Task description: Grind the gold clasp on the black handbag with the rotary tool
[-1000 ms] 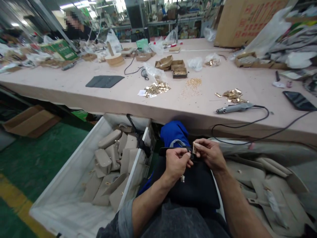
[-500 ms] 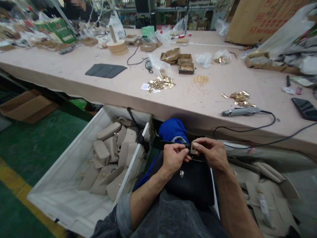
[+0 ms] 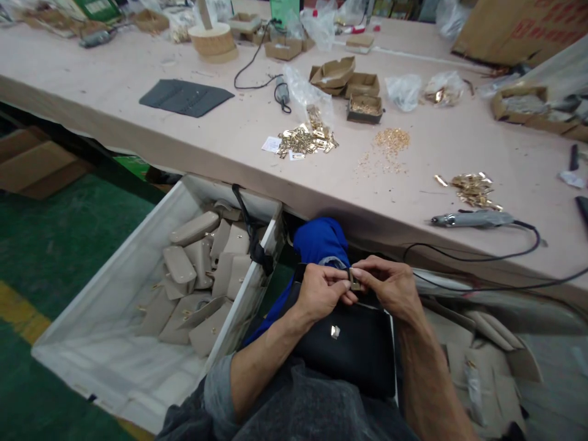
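Black bag (image 3: 353,352), crate (image 3: 103,291) beside, fingers (image 3: 369,277) partly hiding fitting (image 3: 354,281)

- You have a black bag (image 3: 362,352) lying across your lap, its smooth, slightly glossy front panel facing up and the near edge toward your body.
- On that panel you can see a small, shiny gold-toned clasp piece (image 3: 335,332), fixed close to the part under your hands (image 3: 351,285).
- Between your fingertips, beyond the clasp piece, a gold-toned rectangular frame (image 3: 354,279) with an open middle stands roughly upright, gripped from the right.
- You have dark material of the bag just beside the frame, mostly hidden behind your left fingers.
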Demonstrator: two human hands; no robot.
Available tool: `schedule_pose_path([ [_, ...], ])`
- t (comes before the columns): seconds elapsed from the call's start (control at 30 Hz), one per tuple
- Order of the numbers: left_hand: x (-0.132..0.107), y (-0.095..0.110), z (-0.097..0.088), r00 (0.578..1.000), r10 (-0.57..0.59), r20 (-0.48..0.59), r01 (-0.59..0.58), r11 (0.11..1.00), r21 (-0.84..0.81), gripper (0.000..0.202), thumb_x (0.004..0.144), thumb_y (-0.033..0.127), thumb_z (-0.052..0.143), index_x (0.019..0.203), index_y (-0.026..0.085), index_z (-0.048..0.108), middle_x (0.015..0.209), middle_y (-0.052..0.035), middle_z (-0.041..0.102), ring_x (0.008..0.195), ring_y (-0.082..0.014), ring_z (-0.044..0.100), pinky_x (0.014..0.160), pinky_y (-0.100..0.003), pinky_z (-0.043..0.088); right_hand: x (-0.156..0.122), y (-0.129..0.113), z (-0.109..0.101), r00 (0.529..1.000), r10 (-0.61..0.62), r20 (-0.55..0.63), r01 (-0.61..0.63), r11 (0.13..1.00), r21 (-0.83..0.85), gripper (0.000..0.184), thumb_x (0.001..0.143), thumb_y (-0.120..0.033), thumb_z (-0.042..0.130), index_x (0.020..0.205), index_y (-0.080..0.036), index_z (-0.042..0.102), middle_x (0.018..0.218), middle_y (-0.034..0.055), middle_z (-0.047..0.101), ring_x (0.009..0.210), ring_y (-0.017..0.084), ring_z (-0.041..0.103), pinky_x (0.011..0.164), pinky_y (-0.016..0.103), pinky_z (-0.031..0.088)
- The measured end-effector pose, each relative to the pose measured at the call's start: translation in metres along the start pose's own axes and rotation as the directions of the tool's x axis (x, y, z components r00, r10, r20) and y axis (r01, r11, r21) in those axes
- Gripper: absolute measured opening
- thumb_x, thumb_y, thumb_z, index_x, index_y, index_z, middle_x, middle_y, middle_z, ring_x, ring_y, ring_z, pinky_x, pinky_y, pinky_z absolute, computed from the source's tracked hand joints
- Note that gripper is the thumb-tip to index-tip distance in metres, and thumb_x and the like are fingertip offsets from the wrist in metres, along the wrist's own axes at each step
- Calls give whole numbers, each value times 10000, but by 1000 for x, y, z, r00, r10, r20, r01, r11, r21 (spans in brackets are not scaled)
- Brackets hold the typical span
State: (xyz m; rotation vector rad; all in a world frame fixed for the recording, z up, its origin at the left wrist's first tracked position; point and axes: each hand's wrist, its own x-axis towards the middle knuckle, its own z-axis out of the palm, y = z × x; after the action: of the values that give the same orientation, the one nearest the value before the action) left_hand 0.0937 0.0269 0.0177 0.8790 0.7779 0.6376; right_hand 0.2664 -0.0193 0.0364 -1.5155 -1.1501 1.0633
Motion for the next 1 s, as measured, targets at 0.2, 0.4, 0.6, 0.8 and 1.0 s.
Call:
schedule_pose_path([
  [0.2, 10, 4, -9, 997, -58, -46, 58, 998, -18, 251, 720, 224, 766, 876, 29, 796, 657, -127, 757, 552, -186, 732, 561, -236, 616, 13, 11, 7, 1000, -2, 23, 2, 1000, -17, 224, 890, -428, 816, 909, -206, 814, 843, 68, 708, 606, 172, 607, 540, 303, 478],
  [0.4, 16, 9, -18, 997, -77, -27, 76, 996, -46, 268, 748, 296, 809, 870, 58, 808, 662, -119, 758, 558, -194, 731, 563, -251, 605, 26, 11, 10, 999, 42, 30, -42, 999, 3, 249, 873, -453, 831, 894, -205, 811, 817, 70, 703, 607, 183, 609, 535, 310, 480],
  [0.6, 25, -1, -12, 983, -90, -161, 73, 991, -110, 319, 711, 354, 868, 791, 61, 772, 566, -105, 721, 450, -168, 671, 450, -212, 535, 29, 10, 14, 990, 138, 0, -138, 990, -2, 383, 835, -544, 838, 960, -183, 809, 804, 82, 725, 555, 187, 622, 483, 291, 501],
  [0.8, 22, 1, -1, 959, -69, -275, 55, 997, -58, 265, 747, 314, 785, 798, 56, 754, 517, -70, 682, 402, -127, 614, 389, -170, 480, -1, 18, 26, 987, 76, -140, -88, 992, -89, 336, 940, -475, 746, 1164, -224, 754, 994, 93, 751, 810, 244, 726, 651, 315, 613],
  [1.0, 16, 2, 5, 943, -25, -331, 24, 1000, -8, 233, 746, 274, 790, 855, 108, 666, 562, -34, 688, 437, -157, 649, 408, -201, 530, -13, 13, 32, 981, -33, -189, 14, 995, -102, 262, 953, -380, 738, 1177, -246, 756, 1009, 77, 717, 884, 236, 707, 721, 318, 612],
])
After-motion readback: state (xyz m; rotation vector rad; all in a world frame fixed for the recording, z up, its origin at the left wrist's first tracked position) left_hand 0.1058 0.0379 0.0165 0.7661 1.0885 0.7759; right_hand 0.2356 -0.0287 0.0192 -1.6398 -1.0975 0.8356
